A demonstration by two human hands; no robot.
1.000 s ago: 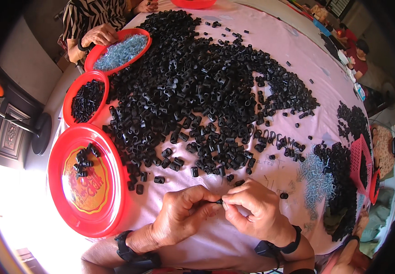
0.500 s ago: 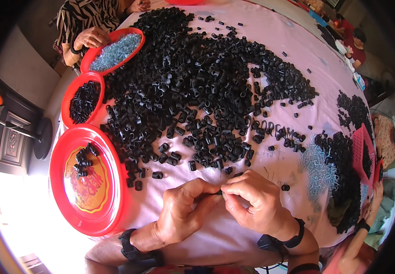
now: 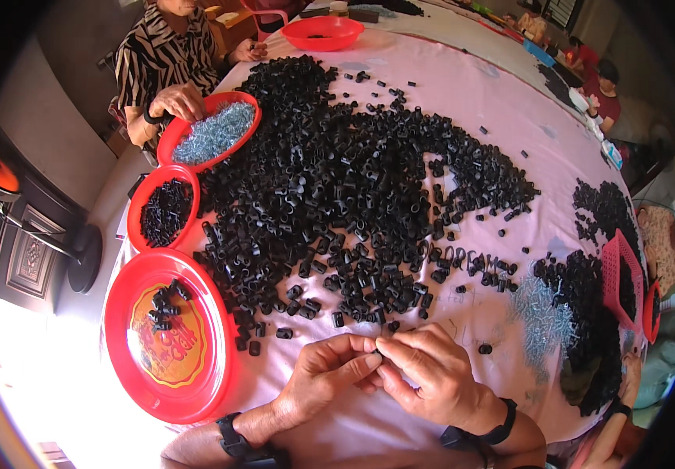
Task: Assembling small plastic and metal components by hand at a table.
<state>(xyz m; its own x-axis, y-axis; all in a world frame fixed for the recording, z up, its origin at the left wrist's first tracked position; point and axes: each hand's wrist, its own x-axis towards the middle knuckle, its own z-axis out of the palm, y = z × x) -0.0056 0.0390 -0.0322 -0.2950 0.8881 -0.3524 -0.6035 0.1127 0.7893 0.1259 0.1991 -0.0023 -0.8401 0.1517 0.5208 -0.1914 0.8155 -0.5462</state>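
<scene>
My left hand (image 3: 323, 377) and my right hand (image 3: 434, 374) meet fingertip to fingertip above the near edge of the pink-covered table. Pinched between them is a small black plastic part (image 3: 377, 352), mostly hidden by the fingers. Just beyond lies a big heap of short black tubular plastic pieces (image 3: 330, 172), some scattered loose at its near side. To the left of my hands is a red plate (image 3: 123, 344) with a yellow printed centre, holding several assembled-looking black pieces (image 3: 167, 303).
Further left stand a red dish (image 3: 133, 211) of thin black parts and one of small silvery springs (image 3: 214, 134), where another person's hand (image 3: 179, 102) reaches in. On the right are more springs (image 3: 542, 313), black pieces, a pink basket (image 3: 612, 270) and another person's arm (image 3: 617, 406).
The view has tilted up, so the table sits lower and a red bowl at the back shows more fully. My fingers have shifted slightly around the black part.
</scene>
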